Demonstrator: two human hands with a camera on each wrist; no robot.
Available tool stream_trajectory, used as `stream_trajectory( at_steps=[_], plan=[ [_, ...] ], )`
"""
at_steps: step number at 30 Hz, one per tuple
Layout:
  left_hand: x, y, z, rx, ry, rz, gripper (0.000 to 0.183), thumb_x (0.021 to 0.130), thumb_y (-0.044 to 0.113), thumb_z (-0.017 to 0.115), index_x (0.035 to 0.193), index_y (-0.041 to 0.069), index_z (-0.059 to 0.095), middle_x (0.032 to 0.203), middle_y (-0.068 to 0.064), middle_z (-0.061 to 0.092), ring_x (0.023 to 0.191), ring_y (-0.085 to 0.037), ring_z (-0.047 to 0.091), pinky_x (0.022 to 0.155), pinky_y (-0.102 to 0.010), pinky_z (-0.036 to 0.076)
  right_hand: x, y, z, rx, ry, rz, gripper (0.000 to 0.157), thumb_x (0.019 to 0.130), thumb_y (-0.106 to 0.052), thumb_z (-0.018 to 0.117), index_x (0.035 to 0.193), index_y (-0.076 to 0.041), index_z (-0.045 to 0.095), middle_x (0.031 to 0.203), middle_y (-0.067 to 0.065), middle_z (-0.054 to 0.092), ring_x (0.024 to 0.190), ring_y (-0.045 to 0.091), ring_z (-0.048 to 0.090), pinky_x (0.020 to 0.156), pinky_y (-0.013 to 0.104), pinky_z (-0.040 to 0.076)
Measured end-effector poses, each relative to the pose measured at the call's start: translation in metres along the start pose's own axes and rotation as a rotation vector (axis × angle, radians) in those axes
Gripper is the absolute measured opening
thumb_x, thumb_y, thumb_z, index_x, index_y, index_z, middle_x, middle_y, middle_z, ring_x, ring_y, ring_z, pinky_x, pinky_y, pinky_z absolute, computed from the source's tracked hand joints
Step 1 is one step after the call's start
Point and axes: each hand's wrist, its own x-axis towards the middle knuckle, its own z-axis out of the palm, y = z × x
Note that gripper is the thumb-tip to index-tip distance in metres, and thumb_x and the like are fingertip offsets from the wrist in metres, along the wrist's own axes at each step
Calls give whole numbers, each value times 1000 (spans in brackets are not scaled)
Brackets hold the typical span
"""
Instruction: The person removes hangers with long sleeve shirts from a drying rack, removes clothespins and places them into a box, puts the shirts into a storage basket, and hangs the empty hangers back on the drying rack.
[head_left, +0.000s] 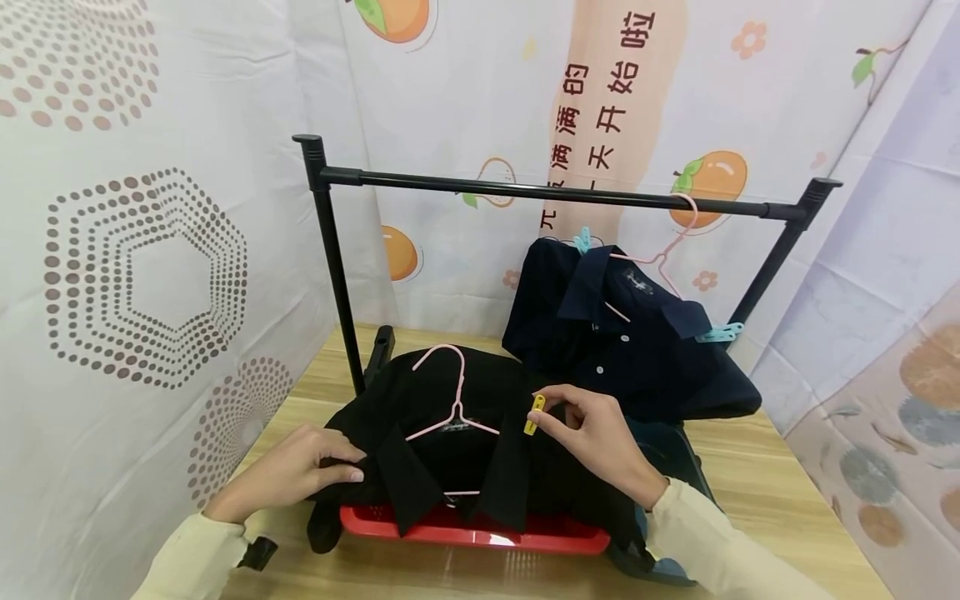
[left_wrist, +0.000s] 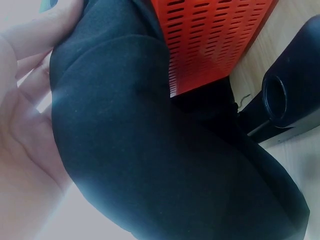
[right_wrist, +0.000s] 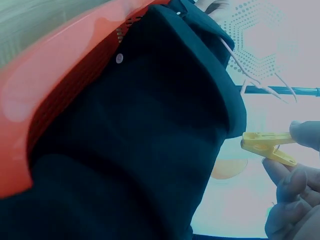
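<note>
A black collared shirt [head_left: 517, 387] lies over a red basket [head_left: 480, 535], with a pink hanger [head_left: 459, 392] inside its neck and the hook sticking up out of the collar. My right hand [head_left: 603, 437] pinches a yellow clothespin [head_left: 535, 415] between thumb and fingers beside the collar's right side. In the right wrist view the clothespin [right_wrist: 267, 145] has its tip close to the black fabric [right_wrist: 150, 110]; whether they touch I cannot tell. At the shirt's left shoulder, my left hand [head_left: 300, 467] holds the cloth, thumb in front and fingers partly behind it.
Behind stands a black rack with a horizontal bar [head_left: 495, 189]. From its right part hangs a navy shirt [head_left: 600, 358] on a pink hanger [head_left: 662, 257], with light blue clothespins [head_left: 720, 333] at its shoulders. A dark blue basket [head_left: 693, 467] sits below the navy shirt.
</note>
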Motion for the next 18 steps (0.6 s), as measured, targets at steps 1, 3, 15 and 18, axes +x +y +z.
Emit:
stream_trajectory(
  at_steps=[1, 3, 15, 18],
  plan=[
    [0, 0, 0, 3, 3, 3, 15, 94, 22, 77, 106, 14, 82, 98, 10, 75, 88, -5, 69, 71, -27, 58, 0, 1, -1, -4, -1, 6, 31, 93, -37, 78, 115, -15, 75, 75, -7, 58, 53, 9, 43, 48, 25, 34],
    [0, 0, 0, -1, 5, 4, 15, 94, 21, 77, 106, 15, 82, 99, 10, 75, 88, -5, 69, 71, -27, 58, -2, 3, -2, -14, 0, 19, 32, 93, -38, 78, 115, -15, 75, 74, -7, 58, 54, 10, 44, 48, 25, 35],
    [0, -1, 0, -23, 9, 7, 14, 94, 19, 77, 106, 14, 82, 98, 10, 75, 87, -5, 69, 71, -26, 58, -7, 17, -10, -24, 24, 52, 32, 94, -34, 78, 118, -13, 75, 82, -11, 63, 57, 10, 49, 51, 25, 39],
    [0, -1, 0, -17, 8, 12, 14, 94, 19, 77, 106, 15, 82, 98, 10, 75, 87, -4, 68, 71, -25, 57, -9, 19, -12, -23, 24, 72, 31, 94, -34, 78, 117, -14, 75, 78, -10, 60, 57, 11, 49, 51, 25, 39]
  ],
)
